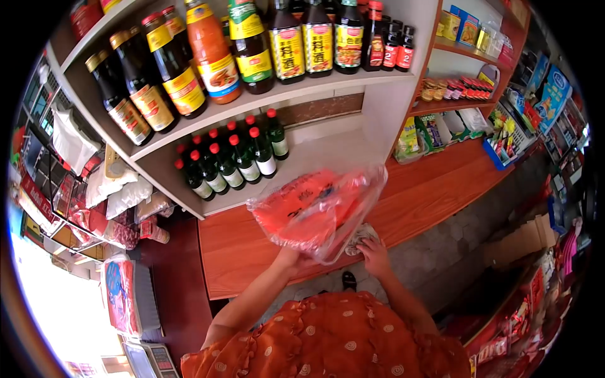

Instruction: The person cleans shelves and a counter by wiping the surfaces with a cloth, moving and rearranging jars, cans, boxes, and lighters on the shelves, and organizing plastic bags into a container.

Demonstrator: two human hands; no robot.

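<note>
A clear plastic pack of red plastic bags (309,205) is held up over the wooden counter, tilted, with black print showing through. My left hand (293,257) grips its near lower edge; the pack hides most of those fingers. To the right, my right hand (374,253) is closed on a crumpled, patterned greyish cloth (361,238) at the counter's near edge. The pack's loose clear wrapping hangs close beside the cloth, and I cannot tell whether they touch.
The red-brown wooden counter (435,192) runs under a white shelf unit (372,126). Green bottles with red caps (234,157) stand on the lower shelf, sauce bottles (287,47) above. A blue basket (498,154) sits at the counter's far right; a cardboard box (520,242) lies behind on the right.
</note>
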